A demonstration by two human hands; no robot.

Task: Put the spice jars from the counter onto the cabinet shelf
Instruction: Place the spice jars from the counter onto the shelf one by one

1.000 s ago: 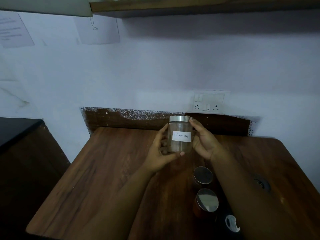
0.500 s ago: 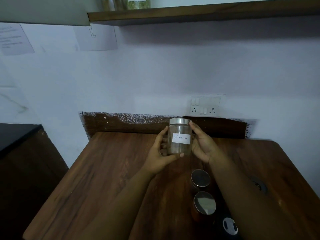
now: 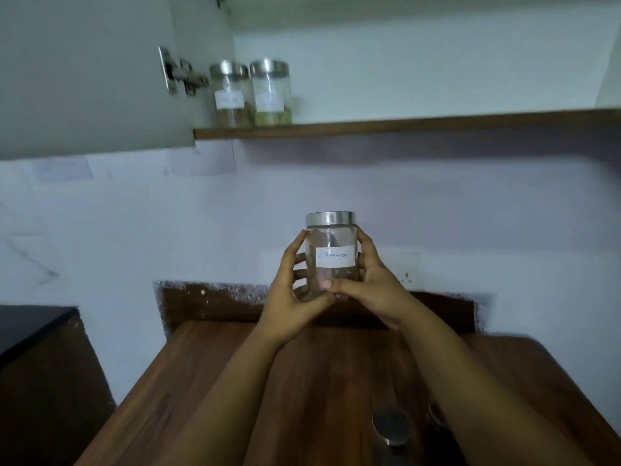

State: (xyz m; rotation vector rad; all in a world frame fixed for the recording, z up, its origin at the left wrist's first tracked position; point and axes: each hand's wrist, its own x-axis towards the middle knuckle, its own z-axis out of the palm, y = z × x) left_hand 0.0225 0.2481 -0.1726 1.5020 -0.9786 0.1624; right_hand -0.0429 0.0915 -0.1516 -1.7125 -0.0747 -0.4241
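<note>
A glass cinnamon jar (image 3: 332, 243) with a steel lid and a white label is held upright in the air above the wooden counter (image 3: 188, 381). My left hand (image 3: 289, 297) wraps its left side and base. My right hand (image 3: 373, 284) grips its right side. Above, on the cabinet shelf (image 3: 403, 124), two labelled jars stand side by side at the left end: one (image 3: 231, 94) against the cabinet side, the other (image 3: 271, 92) touching it on the right. A steel-lidded jar (image 3: 391, 427) stands on the counter below my right forearm, partly hidden.
The open cabinet door (image 3: 84, 79) with its hinge (image 3: 181, 75) hangs at the upper left. The shelf to the right of the two jars is bare. Papers are stuck on the wall (image 3: 201, 159) under the cabinet. A dark lower surface (image 3: 27, 324) lies at the left.
Both hands have lifted the cinnamon jar higher. My view has tilted up, so the shelf with its two jars has come into sight and the counter jars have dropped toward the bottom edge.
</note>
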